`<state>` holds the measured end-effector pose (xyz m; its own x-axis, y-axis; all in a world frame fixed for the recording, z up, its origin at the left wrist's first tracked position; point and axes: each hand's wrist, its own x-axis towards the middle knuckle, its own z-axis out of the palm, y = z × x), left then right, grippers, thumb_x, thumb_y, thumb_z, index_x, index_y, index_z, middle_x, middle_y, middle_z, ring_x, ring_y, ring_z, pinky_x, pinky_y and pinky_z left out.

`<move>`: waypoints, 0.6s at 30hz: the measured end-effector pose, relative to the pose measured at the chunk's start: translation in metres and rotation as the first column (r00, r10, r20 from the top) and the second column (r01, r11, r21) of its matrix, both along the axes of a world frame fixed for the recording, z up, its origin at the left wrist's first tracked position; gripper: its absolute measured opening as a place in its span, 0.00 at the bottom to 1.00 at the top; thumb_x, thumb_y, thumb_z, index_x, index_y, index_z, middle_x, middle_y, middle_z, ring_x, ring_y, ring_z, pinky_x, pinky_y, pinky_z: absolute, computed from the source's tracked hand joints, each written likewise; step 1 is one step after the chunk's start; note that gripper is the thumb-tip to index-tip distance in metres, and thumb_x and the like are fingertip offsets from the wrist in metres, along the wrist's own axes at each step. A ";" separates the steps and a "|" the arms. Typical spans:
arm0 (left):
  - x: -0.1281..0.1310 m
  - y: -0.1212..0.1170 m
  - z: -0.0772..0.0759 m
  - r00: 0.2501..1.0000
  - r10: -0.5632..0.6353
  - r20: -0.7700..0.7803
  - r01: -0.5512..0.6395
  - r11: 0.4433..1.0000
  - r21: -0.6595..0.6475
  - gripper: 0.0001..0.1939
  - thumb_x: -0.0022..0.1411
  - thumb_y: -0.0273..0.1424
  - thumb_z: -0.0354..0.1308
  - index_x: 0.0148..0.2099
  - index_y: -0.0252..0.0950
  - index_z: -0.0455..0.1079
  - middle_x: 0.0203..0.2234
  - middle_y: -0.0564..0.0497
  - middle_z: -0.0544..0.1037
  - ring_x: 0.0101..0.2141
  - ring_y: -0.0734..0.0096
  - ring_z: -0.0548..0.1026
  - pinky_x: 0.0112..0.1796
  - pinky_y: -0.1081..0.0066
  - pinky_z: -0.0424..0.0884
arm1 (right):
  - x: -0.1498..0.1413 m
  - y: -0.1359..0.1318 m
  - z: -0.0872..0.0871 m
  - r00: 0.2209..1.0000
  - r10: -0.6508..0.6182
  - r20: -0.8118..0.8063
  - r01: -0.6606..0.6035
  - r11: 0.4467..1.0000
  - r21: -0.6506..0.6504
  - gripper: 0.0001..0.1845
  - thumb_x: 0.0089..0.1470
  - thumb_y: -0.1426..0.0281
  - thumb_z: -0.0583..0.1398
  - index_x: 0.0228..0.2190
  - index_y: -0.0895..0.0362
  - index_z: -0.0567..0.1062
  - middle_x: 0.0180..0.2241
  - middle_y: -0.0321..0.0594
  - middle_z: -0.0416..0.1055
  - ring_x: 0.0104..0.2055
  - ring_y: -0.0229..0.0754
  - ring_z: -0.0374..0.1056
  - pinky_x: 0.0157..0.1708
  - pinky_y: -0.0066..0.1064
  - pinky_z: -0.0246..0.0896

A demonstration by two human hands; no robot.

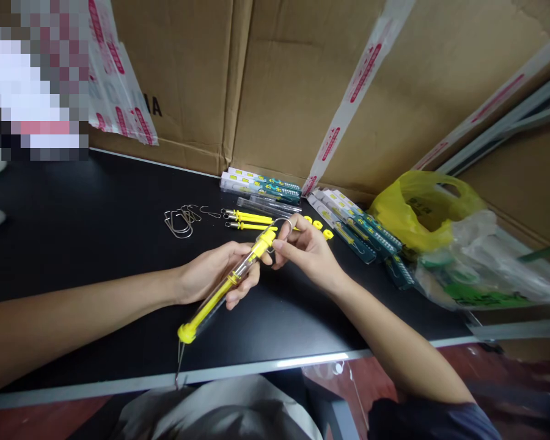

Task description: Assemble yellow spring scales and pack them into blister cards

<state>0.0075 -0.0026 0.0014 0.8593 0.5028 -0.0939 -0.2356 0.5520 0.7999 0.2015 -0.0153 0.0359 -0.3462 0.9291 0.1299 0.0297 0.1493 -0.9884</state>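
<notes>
Yellow-and-clear spring scale (pixel 233 279) was in both hands, tilted over the near middle of the tabletop (pixel 96 244), far end to the right. Left hand (pixel 201 278): grip curled closed round the barrel. Right hand (pixel 311 253): grip pinched nearly shut on a wire hook (pixel 289 223) by the far cap (pixel 267 237). Risks, my read: a sideways tug could have bent the hook or popped the cap, worse if the left grip slipped on smooth plastic; the near hook (pixel 179 360) could have snagged the tabletop edge if the near end dipped. Right wrist swinging far could have scattered the yellow rings (pixel 318 225). Containers: barrel had a yellow rod inside; clear tubes (pixel 268 205) lay far, contents too small to tell; printed boxes (pixel 352 223) on the right, contents mostly hidden; yellow bag (pixel 389 195) far right gaped, inside unclear; clear bag (pixel 476 256) beside it showed green, print or contents unclear
</notes>
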 end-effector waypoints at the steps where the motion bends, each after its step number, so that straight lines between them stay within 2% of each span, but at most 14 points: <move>1: 0.000 -0.001 0.000 1.000 0.020 -0.003 -0.020 0.999 0.030 0.15 0.68 0.34 0.39 0.43 0.34 0.64 0.19 0.54 0.70 0.13 0.78 0.66 0.17 0.75 0.69 | 0.002 0.001 0.000 1.000 -0.010 0.011 0.010 1.000 0.019 0.19 0.49 0.62 0.66 0.30 0.56 0.61 0.21 0.28 0.68 0.21 0.31 0.67 0.24 0.25 0.70; 5: 0.001 -0.003 -0.001 0.998 0.056 0.000 -0.056 0.995 0.084 0.10 0.67 0.34 0.46 0.46 0.35 0.63 0.23 0.53 0.73 0.16 0.75 0.71 0.20 0.73 0.73 | 0.005 0.004 0.001 0.999 -0.032 0.015 0.031 0.999 0.045 0.19 0.48 0.63 0.66 0.29 0.56 0.61 0.23 0.28 0.66 0.23 0.31 0.67 0.26 0.26 0.70; 9: 0.000 -0.004 -0.002 0.998 0.068 -0.002 -0.067 0.992 0.108 0.09 0.65 0.35 0.52 0.44 0.36 0.61 0.24 0.54 0.74 0.18 0.75 0.73 0.23 0.73 0.74 | 0.005 0.004 0.002 1.000 -0.013 0.019 0.012 0.999 0.039 0.15 0.49 0.68 0.64 0.29 0.56 0.61 0.24 0.30 0.67 0.25 0.33 0.68 0.27 0.28 0.70; 13: -0.001 -0.004 -0.003 0.996 0.091 -0.019 -0.087 0.985 0.150 0.10 0.63 0.36 0.55 0.42 0.37 0.61 0.25 0.54 0.74 0.19 0.76 0.74 0.23 0.74 0.73 | 0.007 0.002 0.004 0.995 0.096 0.040 -0.096 0.995 -0.006 0.13 0.47 0.72 0.63 0.30 0.56 0.61 0.27 0.33 0.70 0.29 0.35 0.69 0.30 0.28 0.67; 16: -0.001 -0.004 -0.002 0.993 0.117 -0.012 -0.114 0.978 0.174 0.10 0.62 0.35 0.57 0.41 0.36 0.60 0.25 0.55 0.74 0.18 0.77 0.73 0.23 0.74 0.74 | 0.006 0.000 0.005 0.975 0.215 0.053 -0.213 0.976 -0.032 0.15 0.49 0.68 0.63 0.33 0.56 0.60 0.29 0.35 0.70 0.31 0.35 0.69 0.30 0.28 0.66; 18: -0.001 -0.004 -0.002 0.991 0.133 -0.012 -0.129 0.975 0.180 0.11 0.61 0.35 0.58 0.39 0.36 0.60 0.25 0.55 0.74 0.18 0.77 0.73 0.23 0.73 0.74 | 0.005 -0.001 0.004 0.971 0.233 0.059 -0.229 0.972 -0.060 0.18 0.50 0.65 0.63 0.35 0.55 0.59 0.29 0.34 0.71 0.31 0.36 0.69 0.29 0.27 0.65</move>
<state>0.0067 -0.0063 -0.0010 0.7835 0.6213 -0.0124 -0.2758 0.3655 0.8890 0.2062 -0.0162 0.0401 -0.5584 0.8278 0.0537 0.0646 0.1079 -0.9921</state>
